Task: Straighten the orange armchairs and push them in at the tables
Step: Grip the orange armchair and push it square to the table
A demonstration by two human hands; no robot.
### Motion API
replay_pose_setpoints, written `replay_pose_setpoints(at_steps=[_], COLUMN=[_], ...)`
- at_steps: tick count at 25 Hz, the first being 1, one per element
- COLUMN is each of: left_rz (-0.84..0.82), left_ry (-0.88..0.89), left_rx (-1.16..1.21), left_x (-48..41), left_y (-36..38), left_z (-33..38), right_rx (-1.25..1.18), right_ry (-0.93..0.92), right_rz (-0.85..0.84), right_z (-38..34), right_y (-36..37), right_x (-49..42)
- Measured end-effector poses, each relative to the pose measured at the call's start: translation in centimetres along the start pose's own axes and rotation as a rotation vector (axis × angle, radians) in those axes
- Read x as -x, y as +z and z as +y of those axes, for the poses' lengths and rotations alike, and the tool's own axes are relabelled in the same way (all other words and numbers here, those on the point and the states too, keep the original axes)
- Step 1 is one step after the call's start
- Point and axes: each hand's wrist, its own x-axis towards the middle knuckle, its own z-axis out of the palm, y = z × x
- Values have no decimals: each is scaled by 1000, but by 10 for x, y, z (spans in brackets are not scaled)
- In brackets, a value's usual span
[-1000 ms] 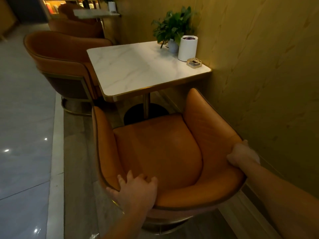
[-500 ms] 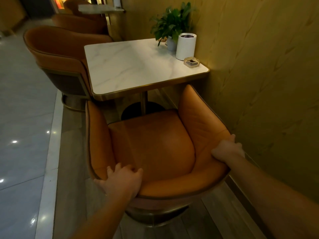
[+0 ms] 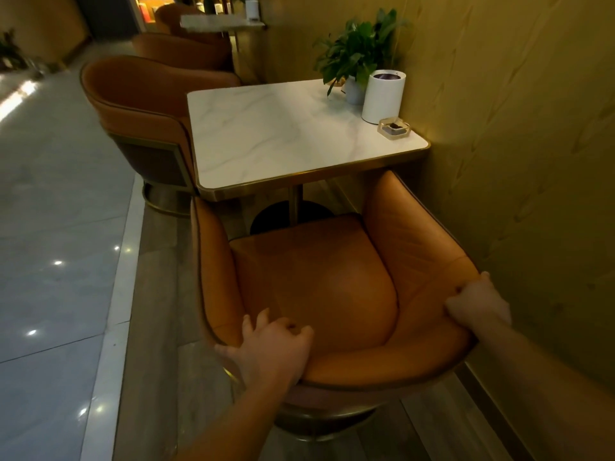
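Observation:
An orange armchair stands right below me, its open side facing a white marble table with a gold rim. My left hand grips the left part of its curved backrest. My right hand clutches the backrest's right end, close to the wall. The armrest tips reach the table's near edge and the seat front is close to the table's post. A second orange armchair sits at the table's far left side, its back turned towards the aisle.
A potted plant, a white cylinder and a glass ashtray stand on the table by the yellow wall. More orange armchairs and another table lie further back. Glossy tiled floor stretches on the left.
The armchair has moved forward towards the table and turned a little squarer to it. Both hands have stayed on the backrest and travelled with it.

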Motion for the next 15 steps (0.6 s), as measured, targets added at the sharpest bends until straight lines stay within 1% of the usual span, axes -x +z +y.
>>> replay_pose_setpoints(at_steps=[9,15], left_rz=[-48,-37], left_ry=[31,25], left_rx=[-23,-52], left_x=[-11,-13], left_y=[3,7], left_z=[30,32], right_rx=[11,53], right_ry=[-38,-51], right_rz=[2,-18], right_z=[1,0], right_y=[-14,-15], right_x=[-30,-34])
